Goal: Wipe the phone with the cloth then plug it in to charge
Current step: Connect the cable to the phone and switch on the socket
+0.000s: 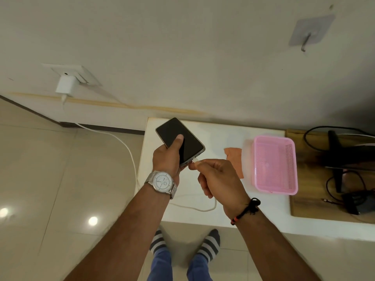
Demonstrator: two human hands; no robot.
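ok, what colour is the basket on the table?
Pink, a perforated plastic basket, seen in the head view, beside the orange cloth.

The phone [179,141] is dark, its screen off and facing up, tilted diagonally above the white table. The white cable [129,151] has its plug at the phone's bottom edge; it hangs from the white charger [66,85] in the wall socket. The orange cloth [235,159] lies flat on the table

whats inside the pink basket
Nothing shows inside the pink basket: only its bare mesh floor and walls. The orange cloth lies outside it, partly hidden by the right hand.
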